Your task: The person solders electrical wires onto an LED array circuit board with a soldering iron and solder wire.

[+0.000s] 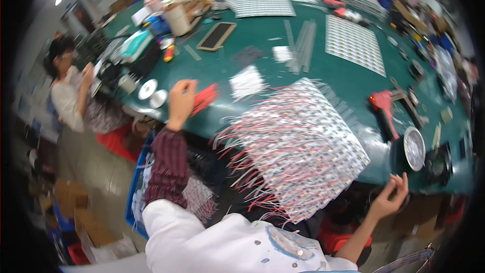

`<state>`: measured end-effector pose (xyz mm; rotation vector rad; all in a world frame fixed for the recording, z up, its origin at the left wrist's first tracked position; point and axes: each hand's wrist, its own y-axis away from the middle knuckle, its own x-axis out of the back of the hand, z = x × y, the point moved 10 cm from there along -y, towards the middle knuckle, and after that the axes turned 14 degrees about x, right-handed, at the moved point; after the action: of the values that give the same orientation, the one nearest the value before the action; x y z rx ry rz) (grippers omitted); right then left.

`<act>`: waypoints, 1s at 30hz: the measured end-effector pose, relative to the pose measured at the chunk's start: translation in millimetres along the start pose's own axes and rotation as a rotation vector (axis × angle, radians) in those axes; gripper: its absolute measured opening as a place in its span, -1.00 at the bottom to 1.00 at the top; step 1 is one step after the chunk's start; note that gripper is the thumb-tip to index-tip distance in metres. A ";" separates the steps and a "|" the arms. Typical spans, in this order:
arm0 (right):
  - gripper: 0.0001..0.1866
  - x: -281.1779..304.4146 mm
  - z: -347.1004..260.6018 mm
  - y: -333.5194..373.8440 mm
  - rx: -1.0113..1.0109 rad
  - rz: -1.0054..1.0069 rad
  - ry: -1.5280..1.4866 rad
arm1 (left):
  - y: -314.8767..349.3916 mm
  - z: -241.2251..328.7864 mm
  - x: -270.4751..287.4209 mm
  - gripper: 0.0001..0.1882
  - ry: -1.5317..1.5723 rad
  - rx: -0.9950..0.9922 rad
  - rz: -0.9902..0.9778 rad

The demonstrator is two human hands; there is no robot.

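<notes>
A large white panel [323, 136] of many small circuit modules lies in front of me, overhanging the table's near edge toward my lap. Red and white wires [252, 146] fringe its left side. My left hand [182, 102] is raised left of the panel, with its fingers bent together beside a bundle of red wires [204, 100]; whatever its fingertips hold is hidden. My right hand [389, 199] is off the panel's right corner, near the table edge, its fingers apart and loosely bent. A white-rimmed round reel [414, 148] stands just beyond it.
Across the green table [273, 30] lie a white stack [247, 82], clear strips [305, 45] and more module panels [355, 43]. A red glue gun [384, 114] is on the right. White spools [148, 89] sit at the left edge. Another person [68, 86] sits further left.
</notes>
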<state>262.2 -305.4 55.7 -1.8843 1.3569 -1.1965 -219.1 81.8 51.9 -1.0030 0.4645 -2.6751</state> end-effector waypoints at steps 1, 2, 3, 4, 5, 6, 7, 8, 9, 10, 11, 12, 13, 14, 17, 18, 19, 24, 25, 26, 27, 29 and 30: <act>-0.70 0.1 -12.8 4.1 0.129 0.015 0.123 | 3.3 -6.4 1.7 -0.77 -0.007 0.030 0.001; -0.67 -5.2 -22.0 8.6 0.196 -0.012 0.169 | 8.6 -8.7 8.5 -0.78 -0.021 0.040 0.019; -0.64 -10.8 -30.6 13.5 0.261 -0.041 0.213 | 14.9 -8.3 17.9 -0.80 -0.065 0.041 0.045; -0.58 -13.2 -32.0 21.4 0.292 -0.026 0.197 | 23.3 -4.9 29.7 -0.82 0.012 -0.035 0.110; -0.51 -15.2 -30.9 30.7 0.324 -0.014 0.176 | 30.6 -0.6 37.3 -0.84 -0.014 -0.085 0.158; -0.47 -13.4 -29.1 38.2 0.323 -0.005 0.165 | 38.5 3.4 45.0 -0.85 0.004 -0.087 0.198; -0.42 -10.2 -27.7 45.6 0.320 0.000 0.149 | 46.8 10.4 47.9 -0.85 0.013 -0.060 0.210; -0.36 -5.8 -24.3 52.8 0.286 0.004 0.138 | 54.5 13.4 48.2 -0.85 0.032 -0.073 0.219; -0.36 -0.2 -22.1 60.6 0.270 0.000 0.156 | 61.7 13.9 50.5 -0.85 0.041 -0.081 0.228; -0.35 5.6 -20.0 68.2 0.255 0.011 0.142 | 67.3 15.1 46.6 -0.85 0.036 -0.086 0.207; -0.34 10.2 -19.1 75.1 0.240 0.021 0.123 | 76.1 17.3 49.5 -0.84 0.015 -0.101 0.272; -0.33 11.9 -23.1 81.2 0.247 -0.015 0.147 | 86.8 18.5 52.0 -0.81 -0.004 -0.117 0.333; -0.29 10.6 -24.4 93.5 0.243 -0.046 0.148 | 95.5 17.0 49.0 -0.81 -0.013 -0.122 0.311; -0.26 6.4 -29.0 107.6 0.257 -0.087 0.125 | 106.9 7.6 59.2 -0.75 0.078 -0.078 0.388; -0.17 -7.3 -34.6 153.4 0.266 -0.241 0.090 | 135.9 5.2 72.6 -0.58 0.167 -0.049 0.466; -0.15 -11.2 -31.6 169.5 0.228 -0.276 0.082 | 144.4 -1.0 69.6 -0.57 0.145 -0.047 0.487; -0.14 -15.7 -28.4 182.9 0.191 -0.309 0.075 | 153.3 -8.2 67.4 -0.56 0.125 -0.045 0.508; -0.11 -17.2 -16.6 208.7 0.049 -0.302 0.040 | 183.0 -24.5 62.8 -0.57 0.059 0.003 0.482; -0.10 -17.1 -16.4 207.6 0.050 -0.296 0.022 | 187.2 -26.7 61.2 -0.57 0.062 0.001 0.490; -0.10 -18.7 -15.9 207.8 0.041 -0.316 0.013 | 189.6 -26.4 59.3 -0.57 0.089 -0.004 0.491; -0.10 -20.0 -14.8 207.9 0.037 -0.317 0.001 | 193.3 -19.6 53.6 -0.56 0.119 -0.008 0.491; -0.14 -22.7 -11.3 208.0 0.021 -0.329 -0.012 | 191.4 -32.1 46.5 -0.56 0.346 0.293 0.470; -0.13 -23.4 -9.3 207.9 0.010 -0.323 -0.026 | 188.8 -35.7 46.3 -0.56 0.294 0.216 0.458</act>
<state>154.5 -357.9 -116.1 -2.1618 1.0562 -1.3213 -255.0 -99.8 -17.3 -0.3841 0.3915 -2.3889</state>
